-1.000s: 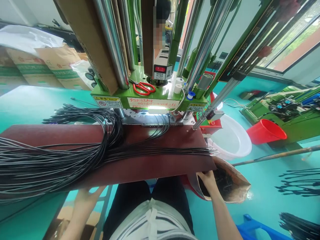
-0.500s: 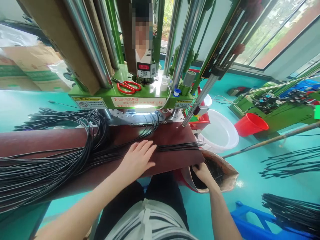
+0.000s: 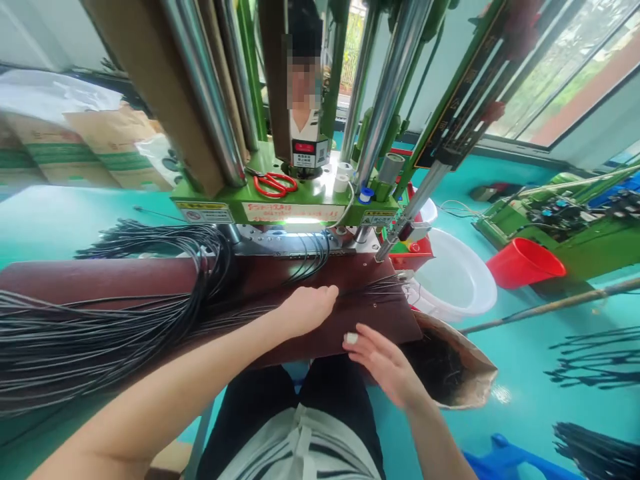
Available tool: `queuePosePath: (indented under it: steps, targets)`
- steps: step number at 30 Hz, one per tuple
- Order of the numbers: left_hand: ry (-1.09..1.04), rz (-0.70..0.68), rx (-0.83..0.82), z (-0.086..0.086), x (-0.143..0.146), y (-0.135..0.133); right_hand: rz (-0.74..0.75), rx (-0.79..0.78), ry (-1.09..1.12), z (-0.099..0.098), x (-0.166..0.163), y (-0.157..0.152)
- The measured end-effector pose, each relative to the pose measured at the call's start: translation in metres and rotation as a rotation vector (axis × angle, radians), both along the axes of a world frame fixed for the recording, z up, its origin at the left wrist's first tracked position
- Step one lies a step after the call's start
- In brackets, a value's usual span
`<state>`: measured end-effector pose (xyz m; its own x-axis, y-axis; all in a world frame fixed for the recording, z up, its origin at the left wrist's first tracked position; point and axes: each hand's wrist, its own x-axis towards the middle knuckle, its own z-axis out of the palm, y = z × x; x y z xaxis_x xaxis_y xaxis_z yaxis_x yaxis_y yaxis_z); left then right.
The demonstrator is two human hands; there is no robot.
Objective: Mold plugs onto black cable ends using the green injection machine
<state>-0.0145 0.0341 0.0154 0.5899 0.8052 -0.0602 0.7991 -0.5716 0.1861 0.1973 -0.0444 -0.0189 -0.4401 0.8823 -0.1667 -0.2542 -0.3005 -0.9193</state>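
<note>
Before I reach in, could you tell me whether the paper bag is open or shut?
Open: the paper bag gapes, with dark pieces showing inside.

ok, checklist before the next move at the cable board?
1. Left hand on the thin black cables, on the dark red board: ok.
2. Left hand's grip on them: cannot tell.
3. Right hand open, outside the brown paper bag, fingertips at the board's edge: ok.
4. Both hands clear of the steel mould plate of the green press machine: ok.
5. Cable ends seated under that plate: cannot tell.
6. Red-handled scissors on the machine's deck, off the board: ok.
</note>
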Motion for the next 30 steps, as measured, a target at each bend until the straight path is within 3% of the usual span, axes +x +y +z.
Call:
queuePosePath:
  steps: [3, 6, 8, 11, 13, 15, 18, 20, 23, 25, 30]
  targets:
    - [-0.031, -0.062, 0.018, 0.016, -0.002, -0.022, -0.164, -0.024, 0.24, 0.014, -0.027, 0.031]
    - [-0.026, -0.108, 0.007, 0.024, -0.007, -0.059, -0.267, -0.068, 0.271, 0.038, -0.039, 0.058]
    - [-0.043, -0.135, -0.09, 0.02, -0.014, -0.083, -0.253, -0.092, 0.22, 0.049, -0.045, 0.065]
    - [-0.218, -0.094, -0.379, 0.006, -0.026, -0.106, -0.069, -0.033, 0.119, 0.052, -0.057, 0.058]
    - [-0.522, -0.034, -0.681, -0.003, -0.028, -0.109, 0.104, 0.077, 0.049, 0.046, -0.068, 0.047]
    - [-0.991, 0.058, -0.95, -0.007, -0.023, -0.105, 0.242, 0.189, -0.042, 0.038, -0.08, 0.037]
    - [-1.662, 0.319, -1.091, -0.009, -0.004, -0.095, 0.347, 0.161, -0.13, 0.029, -0.093, 0.036]
    - [-1.84, 0.462, -1.119, -0.012, 0.009, -0.091, 0.298, 0.071, -0.041, 0.027, -0.098, 0.047]
    - [-1.774, 0.518, -1.092, -0.021, 0.019, -0.087, 0.111, 0.01, 0.184, 0.035, -0.1, 0.078]
    - [-1.681, 0.521, -1.03, -0.026, 0.021, -0.084, 0.078, 0.004, 0.216, 0.045, -0.099, 0.1]
    - [-1.765, 0.572, -1.089, -0.015, 0.021, -0.068, 0.316, 0.133, -0.055, 0.063, -0.091, 0.126]
